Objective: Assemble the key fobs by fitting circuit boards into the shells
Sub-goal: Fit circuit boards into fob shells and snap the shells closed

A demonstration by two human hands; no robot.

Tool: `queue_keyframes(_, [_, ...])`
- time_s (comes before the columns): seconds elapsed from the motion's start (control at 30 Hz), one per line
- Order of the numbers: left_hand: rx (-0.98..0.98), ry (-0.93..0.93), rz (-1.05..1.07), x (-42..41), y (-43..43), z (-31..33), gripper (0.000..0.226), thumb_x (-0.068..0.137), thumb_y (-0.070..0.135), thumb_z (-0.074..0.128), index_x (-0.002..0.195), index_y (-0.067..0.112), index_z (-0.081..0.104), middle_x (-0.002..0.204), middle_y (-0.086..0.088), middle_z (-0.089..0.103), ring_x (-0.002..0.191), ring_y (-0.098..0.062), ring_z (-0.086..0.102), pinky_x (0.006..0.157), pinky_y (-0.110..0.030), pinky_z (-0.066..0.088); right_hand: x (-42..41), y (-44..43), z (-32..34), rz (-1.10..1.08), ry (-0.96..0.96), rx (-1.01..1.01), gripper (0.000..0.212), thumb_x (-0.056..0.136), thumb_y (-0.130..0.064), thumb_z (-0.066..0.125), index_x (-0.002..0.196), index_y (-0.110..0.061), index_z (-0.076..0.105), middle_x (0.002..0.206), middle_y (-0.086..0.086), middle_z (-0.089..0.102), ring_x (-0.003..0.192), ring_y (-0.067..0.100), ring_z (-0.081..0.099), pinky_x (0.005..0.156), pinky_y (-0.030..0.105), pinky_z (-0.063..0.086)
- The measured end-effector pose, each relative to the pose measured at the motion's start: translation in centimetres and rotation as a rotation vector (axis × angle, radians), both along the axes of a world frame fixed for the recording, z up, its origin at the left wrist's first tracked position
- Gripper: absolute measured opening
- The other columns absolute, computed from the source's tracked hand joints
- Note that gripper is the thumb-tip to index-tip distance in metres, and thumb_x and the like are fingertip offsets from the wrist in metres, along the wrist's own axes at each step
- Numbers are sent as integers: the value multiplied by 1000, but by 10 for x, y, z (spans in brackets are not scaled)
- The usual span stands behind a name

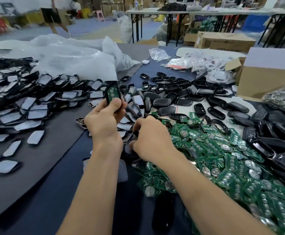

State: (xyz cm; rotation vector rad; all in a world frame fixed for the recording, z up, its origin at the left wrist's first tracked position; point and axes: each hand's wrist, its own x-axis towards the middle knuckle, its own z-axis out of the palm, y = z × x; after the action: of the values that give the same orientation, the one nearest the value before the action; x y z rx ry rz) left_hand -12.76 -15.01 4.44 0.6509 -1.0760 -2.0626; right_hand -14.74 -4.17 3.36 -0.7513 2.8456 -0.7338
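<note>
Over the middle of the dark cloth worktop [53,184], the left hand [104,119] pinches a glossy oblong black shell [111,82] holding a green circuit board [112,94], while the right hand [152,138] curls round another black shell [129,147] beside heaped green boards [223,158].

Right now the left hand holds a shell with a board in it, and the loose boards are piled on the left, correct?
No. In the head view the loose boards are piled on the right; the left hand holds a shell with a board in it.
</note>
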Motion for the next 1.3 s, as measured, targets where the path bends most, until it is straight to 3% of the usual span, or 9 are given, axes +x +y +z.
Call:
queue_keyframes(0.17, [-51,-82,-61,-4,3,-4,13,90,-4,73,83,6,75,70,-3,76,61,-11,72,57,-17,55,-6,42,-2,-150,-219,-454,22,83,-9,75,76,-29,69,79,-12,69,67,10,60,59,18,47])
queue_keyframes(0.3, [-55,-115,-157,-5,10,-6,5,92,-3,71,88,1,72,74,-8,77,63,-16,72,64,-22,61,-4,100,-6,-256,-490,-859,24,85,0,76,83,-24,77,74,-2,70,55,9,53,55,23,48])
queue_keyframes(0.43, [-177,-191,-396,-7,41,-14,8,91,-6,68,86,0,69,84,-17,79,71,-23,76,67,-27,64,-3,137,-15,-327,-562,-1051,18,86,7,75,87,-11,76,63,-1,61,50,12,47,44,18,38])
queue_keyframes(0.63, [-500,-328,-626,-11,83,-28,11,85,-2,65,94,-6,69,80,-7,77,70,-18,71,68,-34,63,-4,146,-17,-304,-658,-1134,20,84,11,72,85,-9,75,62,2,60,45,11,46,41,19,35])
queue_keyframes(0.77, [-635,-321,-764,-11,90,-33,20,85,1,63,97,-14,61,82,-11,59,77,-21,52,68,-36,46,-4,146,-21,-275,-618,-1101,27,82,12,72,78,-14,78,63,5,60,46,13,45,42,21,33])
queue_keyframes(0.87, [-691,-298,-793,-9,93,-32,17,89,3,66,100,-7,71,89,-20,70,82,-23,57,75,-43,49,-6,145,-22,-316,-573,-1086,28,80,10,72,73,-16,78,66,9,58,46,14,42,42,21,32])
queue_keyframes(1.0, [-660,-261,-766,-8,91,-33,10,93,0,71,95,3,80,93,-22,78,76,-26,70,79,-54,63,-8,150,-23,-303,-588,-1142,20,82,5,76,78,-14,80,64,7,58,48,12,45,43,21,36])
queue_keyframes(1.17, [-497,-225,-728,-10,88,-34,10,94,1,71,90,3,80,90,-20,77,76,-23,72,67,-32,63,-7,157,-22,-58,-808,-1358,32,75,7,78,102,-10,79,84,3,74,68,11,68,64,20,56])
queue_keyframes(1.3, [-421,-205,-769,-11,86,-31,14,94,3,70,91,10,83,95,-14,80,78,-20,75,67,-27,61,-7,153,-25,-20,-778,-1387,35,77,10,74,102,-14,80,89,3,77,74,12,69,73,23,58])
